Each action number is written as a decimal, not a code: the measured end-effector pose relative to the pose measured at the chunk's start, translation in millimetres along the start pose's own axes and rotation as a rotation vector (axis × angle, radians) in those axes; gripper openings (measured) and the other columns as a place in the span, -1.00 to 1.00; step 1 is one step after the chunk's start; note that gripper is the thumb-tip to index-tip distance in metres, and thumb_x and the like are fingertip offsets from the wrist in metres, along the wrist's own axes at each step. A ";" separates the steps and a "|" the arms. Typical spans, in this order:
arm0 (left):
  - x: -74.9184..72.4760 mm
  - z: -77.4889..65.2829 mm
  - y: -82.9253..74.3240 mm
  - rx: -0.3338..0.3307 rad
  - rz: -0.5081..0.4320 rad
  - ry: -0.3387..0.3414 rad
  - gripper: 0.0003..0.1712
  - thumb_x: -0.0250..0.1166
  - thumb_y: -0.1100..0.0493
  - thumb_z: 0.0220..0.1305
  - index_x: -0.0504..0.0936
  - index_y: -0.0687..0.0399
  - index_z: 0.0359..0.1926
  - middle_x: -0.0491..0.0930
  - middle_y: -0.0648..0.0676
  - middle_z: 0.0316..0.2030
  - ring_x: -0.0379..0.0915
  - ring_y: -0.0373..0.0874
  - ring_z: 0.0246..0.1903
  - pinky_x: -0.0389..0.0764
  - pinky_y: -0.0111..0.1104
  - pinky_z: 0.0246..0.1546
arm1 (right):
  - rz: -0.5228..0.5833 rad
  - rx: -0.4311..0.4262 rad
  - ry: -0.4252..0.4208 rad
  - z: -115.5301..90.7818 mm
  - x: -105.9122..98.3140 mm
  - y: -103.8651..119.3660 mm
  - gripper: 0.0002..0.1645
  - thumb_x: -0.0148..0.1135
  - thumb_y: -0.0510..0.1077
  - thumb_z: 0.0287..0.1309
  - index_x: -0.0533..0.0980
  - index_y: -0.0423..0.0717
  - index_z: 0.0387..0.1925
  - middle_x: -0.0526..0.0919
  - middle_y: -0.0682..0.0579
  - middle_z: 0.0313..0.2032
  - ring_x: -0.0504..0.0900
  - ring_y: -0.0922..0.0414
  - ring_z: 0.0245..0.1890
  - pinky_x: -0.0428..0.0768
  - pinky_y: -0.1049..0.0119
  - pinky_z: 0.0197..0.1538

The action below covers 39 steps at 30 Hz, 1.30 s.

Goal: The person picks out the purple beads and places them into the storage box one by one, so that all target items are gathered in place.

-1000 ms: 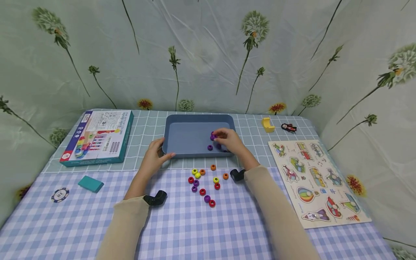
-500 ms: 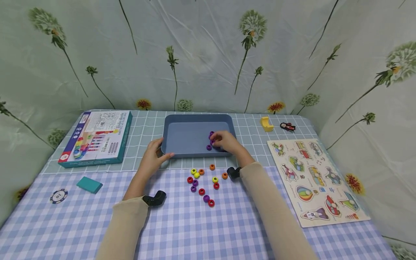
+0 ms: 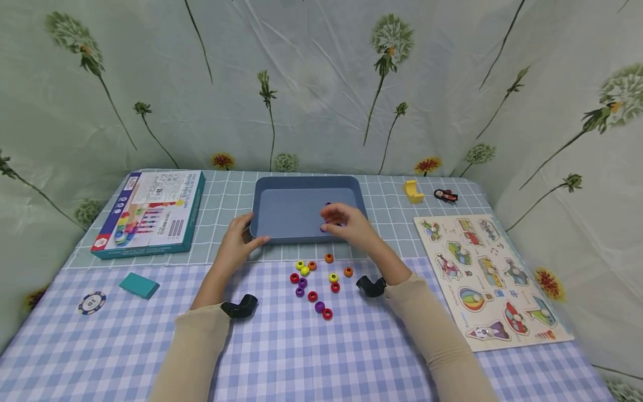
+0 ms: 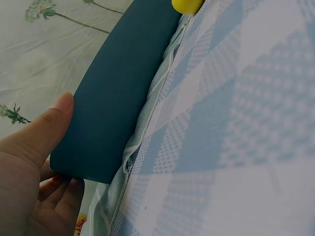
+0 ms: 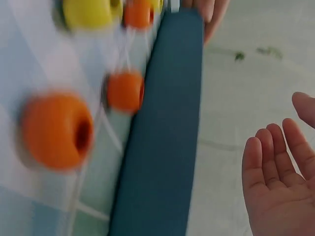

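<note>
My left hand (image 3: 234,241) holds the blue-grey tray (image 3: 286,209) at its near left corner. In the left wrist view the thumb (image 4: 54,118) lies against the wall, with the fingers round the end. Over the tray's right part hovers my right hand (image 3: 351,226), thumb and fingers spread apart and nothing between them. The right wrist view shows its palm (image 5: 275,201) and loosely straight fingers. Purple beads (image 3: 323,229) lie in the tray beneath it, mostly hidden by the hand. Several red, yellow, orange and purple beads, such as a red bead (image 3: 312,296), lie on the cloth in front.
A boxed toy set (image 3: 150,209) lies at the left, near a teal block (image 3: 139,285) and a poker chip (image 3: 92,302). To the right are a wooden picture puzzle (image 3: 489,279), a yellow curved block (image 3: 413,192) and a small dark figure (image 3: 445,195).
My right hand was bent down with its fingertips at the purple beads in the tray; now its fingers are spread and its wrist has shifted right. The left hand stays on the tray corner.
</note>
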<state>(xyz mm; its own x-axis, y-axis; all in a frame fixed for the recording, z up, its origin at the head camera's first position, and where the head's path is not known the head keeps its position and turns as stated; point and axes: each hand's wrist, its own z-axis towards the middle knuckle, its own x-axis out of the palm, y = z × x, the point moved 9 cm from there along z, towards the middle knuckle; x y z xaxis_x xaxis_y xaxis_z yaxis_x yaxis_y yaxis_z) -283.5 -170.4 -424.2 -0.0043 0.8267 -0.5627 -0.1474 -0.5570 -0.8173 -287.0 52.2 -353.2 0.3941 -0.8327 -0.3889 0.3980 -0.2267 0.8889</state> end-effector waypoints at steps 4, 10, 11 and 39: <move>0.1 0.6 0.1 0.000 -0.005 0.000 -0.02 0.18 -0.19 -0.18 0.02 0.21 0.20 0.02 0.20 0.12 0.00 0.01 0.10 0.25 -0.26 0.03 | 0.010 -0.061 0.055 -24.5 14.8 28.6 -0.68 0.14 -0.33 -0.08 0.38 -0.35 -0.20 0.45 -0.11 -0.26 0.43 0.04 -0.28 0.45 0.13 -0.17; 0.2 0.5 -0.1 -0.005 -0.008 0.007 -0.02 0.18 -0.19 -0.17 0.02 0.19 0.20 0.01 0.19 0.12 -0.01 0.01 0.10 0.25 -0.26 0.03 | 0.008 -0.031 0.177 -58.9 39.8 35.4 -0.67 0.16 -0.39 -0.13 0.37 -0.41 -0.23 0.44 -0.21 -0.28 0.41 -0.11 -0.32 0.46 0.08 -0.24; -0.2 0.3 -0.3 -0.005 -0.008 0.006 -0.02 0.18 -0.19 -0.17 0.02 0.20 0.20 0.01 0.19 0.12 0.00 0.01 0.10 0.25 -0.26 0.03 | 0.005 -0.027 0.203 -63.3 44.4 34.6 -0.67 0.17 -0.39 -0.14 0.37 -0.42 -0.24 0.44 -0.23 -0.29 0.41 -0.12 -0.34 0.47 0.09 -0.26; -1.1 -2.2 0.7 -0.005 -0.014 -0.014 -0.04 0.18 -0.16 -0.16 0.03 0.21 0.20 0.02 0.20 0.11 0.00 0.02 0.10 0.24 -0.24 0.04 | -0.217 0.107 0.358 -92.7 86.4 -11.6 -0.81 0.20 -0.17 -0.11 0.49 0.04 -0.35 0.46 0.23 -0.40 0.41 0.32 -0.44 0.47 0.52 -0.41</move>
<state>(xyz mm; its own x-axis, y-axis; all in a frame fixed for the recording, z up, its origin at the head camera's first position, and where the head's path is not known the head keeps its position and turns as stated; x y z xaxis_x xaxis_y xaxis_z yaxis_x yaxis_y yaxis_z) -281.4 -171.8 -424.5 -0.0158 0.8355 -0.5493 -0.1429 -0.5456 -0.8258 -180.8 29.7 -419.6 0.5811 -0.5362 -0.6122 0.4226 -0.4440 0.7901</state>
